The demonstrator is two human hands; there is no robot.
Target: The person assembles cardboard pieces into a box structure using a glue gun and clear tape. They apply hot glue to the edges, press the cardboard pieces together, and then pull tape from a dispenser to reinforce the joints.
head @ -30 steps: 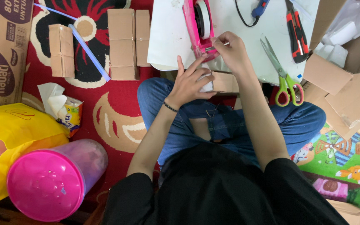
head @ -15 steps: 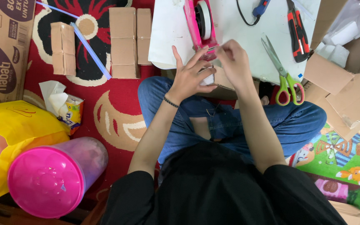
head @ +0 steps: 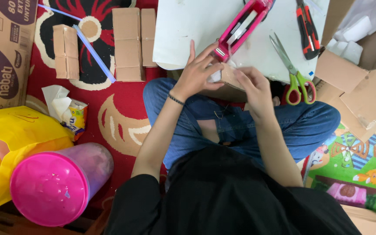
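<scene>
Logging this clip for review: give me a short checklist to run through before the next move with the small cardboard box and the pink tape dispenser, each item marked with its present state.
1. Small cardboard box held by both hands: ok; left hand and right hand are both on it, above the lap.
2. Pink tape dispenser within reach: ok; its lower end lies right by the left hand's fingers, on the white board.
3. Tape stuck to the box: cannot tell; hidden by the fingers.
4. Green-handled scissors away from the hands: ok; they lie on the board, to the right.
5. Box flaps closed: cannot tell.
</scene>
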